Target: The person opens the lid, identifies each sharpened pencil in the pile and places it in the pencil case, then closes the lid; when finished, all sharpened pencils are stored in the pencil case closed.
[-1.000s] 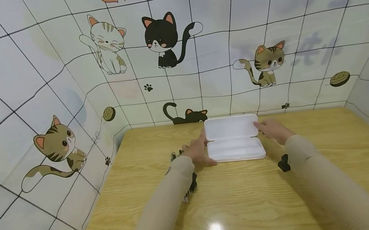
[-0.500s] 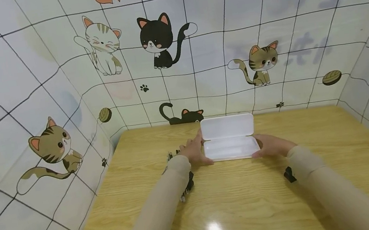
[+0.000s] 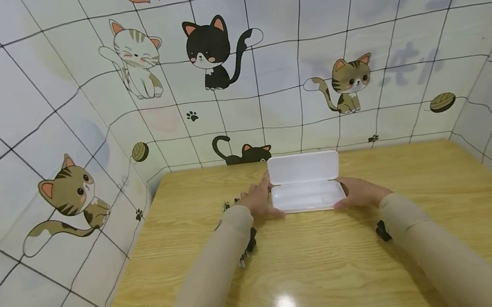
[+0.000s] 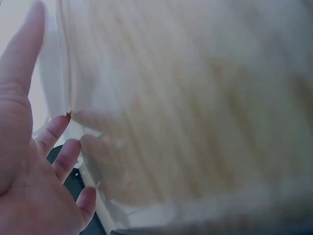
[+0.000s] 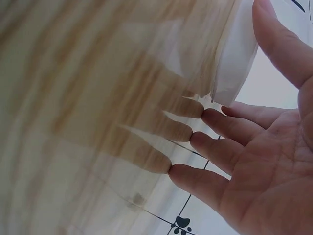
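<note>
A white hinged pencil case (image 3: 307,197) lies open near the back of the wooden table, its lid (image 3: 303,168) tipped back towards the wall. No contents show in it. My left hand (image 3: 258,202) holds its left end, thumb at the front corner and fingers towards the back. At the opposite end, my right hand (image 3: 361,193) holds the case between the thumb in front and the index finger behind. In the right wrist view the other fingers (image 5: 200,186) stretch down to the shiny tabletop; the left wrist view shows the left fingers (image 4: 66,161) likewise against it.
Several slim dark and silvery sticks, like pens (image 3: 242,261), lie left of the case, mostly hidden under the left forearm. A cat-patterned wall covering (image 3: 286,105) rises behind the table (image 3: 320,264) and along both sides.
My right hand has come down from the lid's right edge to the front right corner of the case. The case now sits straighter. My left hand has stayed at its left end.
</note>
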Tool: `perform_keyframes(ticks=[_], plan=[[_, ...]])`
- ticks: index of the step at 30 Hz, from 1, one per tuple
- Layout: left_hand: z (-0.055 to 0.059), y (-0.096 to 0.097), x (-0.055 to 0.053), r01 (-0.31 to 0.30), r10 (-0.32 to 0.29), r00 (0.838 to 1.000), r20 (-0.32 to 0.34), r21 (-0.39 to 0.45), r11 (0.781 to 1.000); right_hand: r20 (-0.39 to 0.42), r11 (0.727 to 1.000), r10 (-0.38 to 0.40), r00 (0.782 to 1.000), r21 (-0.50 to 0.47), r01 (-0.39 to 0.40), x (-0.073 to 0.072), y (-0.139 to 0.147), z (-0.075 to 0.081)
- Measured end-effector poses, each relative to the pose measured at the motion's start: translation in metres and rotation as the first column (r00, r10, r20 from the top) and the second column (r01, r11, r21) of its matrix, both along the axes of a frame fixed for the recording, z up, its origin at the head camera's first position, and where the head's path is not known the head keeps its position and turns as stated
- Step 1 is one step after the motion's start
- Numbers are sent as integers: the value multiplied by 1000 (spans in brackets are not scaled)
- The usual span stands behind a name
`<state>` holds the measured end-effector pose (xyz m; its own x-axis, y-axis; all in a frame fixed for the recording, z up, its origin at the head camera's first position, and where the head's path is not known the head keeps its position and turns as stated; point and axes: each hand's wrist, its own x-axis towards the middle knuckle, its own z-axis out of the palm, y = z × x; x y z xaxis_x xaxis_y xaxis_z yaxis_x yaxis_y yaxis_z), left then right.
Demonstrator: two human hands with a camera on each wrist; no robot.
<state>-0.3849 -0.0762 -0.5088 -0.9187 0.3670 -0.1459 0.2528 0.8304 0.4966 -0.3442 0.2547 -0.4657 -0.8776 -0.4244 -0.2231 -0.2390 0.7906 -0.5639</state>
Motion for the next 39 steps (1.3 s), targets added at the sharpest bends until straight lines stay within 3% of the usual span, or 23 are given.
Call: perform_keyframes(ticks=[5, 11, 17, 20, 26, 29, 32, 36, 39], plan=[[15, -11, 3, 3, -3, 1000, 14, 59, 998, -44, 1000, 15, 999, 20, -14, -2, -4, 1], [26, -42, 13, 13, -9, 998, -59, 62, 998, -51, 999, 34, 998, 41, -32, -1, -7, 0], [52, -75, 36, -66, 77, 996, -43, 207, 976, -56, 999, 33, 998, 45, -30, 0, -5, 3], [61, -86, 44, -105, 121, 991, -55, 233, 967, -48, 999, 26, 998, 48, -24, 0, -4, 3], [62, -103, 51, -177, 198, 976, -88, 202, 963, -19, 999, 20, 1000, 50, -19, 1, -3, 2], [58, -112, 53, -209, 221, 974, -47, 190, 959, -17, 998, 24, 1000, 50, -23, 1, -5, 2], [55, -119, 57, -263, 261, 965, 37, 205, 943, -20, 999, 27, 999, 46, -26, 1, -6, 2], [55, -123, 63, -349, 319, 935, 158, 230, 908, -22, 999, 21, 1000, 49, -20, 0, -4, 2], [53, -123, 66, -375, 333, 919, 212, 207, 903, -10, 998, 18, 1000, 52, -18, -1, -2, 1]])
